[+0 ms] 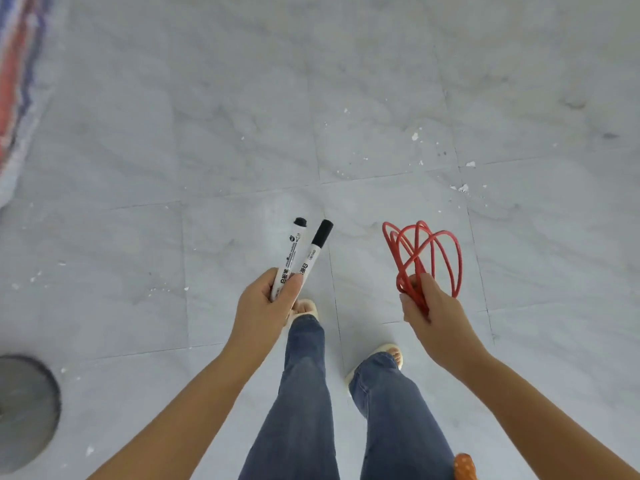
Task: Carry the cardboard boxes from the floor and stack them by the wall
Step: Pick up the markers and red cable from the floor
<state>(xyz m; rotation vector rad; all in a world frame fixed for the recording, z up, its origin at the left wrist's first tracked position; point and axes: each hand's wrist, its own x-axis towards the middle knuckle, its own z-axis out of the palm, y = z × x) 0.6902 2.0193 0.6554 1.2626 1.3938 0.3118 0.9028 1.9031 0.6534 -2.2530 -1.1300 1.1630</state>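
- Markers (303,256), two of them with black caps, are pinched in the left hand (265,306), fingers curled round their barrels.
- Right hand (431,311) grips a coil of red cord (424,259).
- Both hands hang over a pale tiled floor (242,133).
- No cardboard boxes are in view; carrying has seemingly not begun.
- Next move likely calls for putting down both loads, then finding a box.

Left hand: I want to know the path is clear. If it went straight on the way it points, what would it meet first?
Nothing but bare floor shows ahead of the left hand and its two markers; depth is unclear.
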